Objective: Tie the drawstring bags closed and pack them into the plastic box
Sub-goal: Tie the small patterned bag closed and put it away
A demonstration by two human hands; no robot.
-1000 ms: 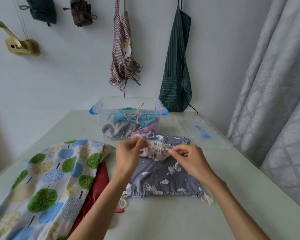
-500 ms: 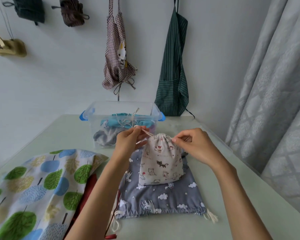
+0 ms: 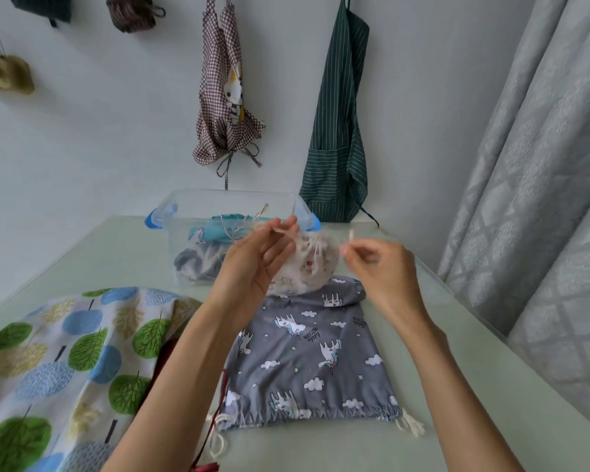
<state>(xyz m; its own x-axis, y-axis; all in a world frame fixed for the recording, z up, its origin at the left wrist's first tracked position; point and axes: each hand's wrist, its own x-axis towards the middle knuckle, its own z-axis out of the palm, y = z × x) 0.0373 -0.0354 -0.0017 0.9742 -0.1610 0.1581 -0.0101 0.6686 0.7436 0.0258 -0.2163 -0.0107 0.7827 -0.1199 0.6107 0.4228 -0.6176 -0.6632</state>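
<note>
A small cream drawstring bag [image 3: 309, 269] with a cat print hangs blurred between my hands, above the far end of a grey unicorn-print bag [image 3: 307, 362] that lies flat on the table. My left hand [image 3: 256, 258] pinches one cord end at the bag's gathered mouth. My right hand [image 3: 378, 264] pinches the other cord end, which sticks up beside the fingertips. Behind them stands the clear plastic box [image 3: 232, 202] with blue latches, holding several tied bags.
A large tree-print bag [image 3: 65, 362] covers the table's left side, with a dark red bag [image 3: 166, 352] partly under it. The box's clear lid [image 3: 385, 233] lies right of the box. Aprons hang on the wall; a curtain hangs at right.
The small cat-print bag was lifted off the grey bag and its mouth drawn shut. Both hands have risen and now pull the cords apart, the bag blurred with motion.
</note>
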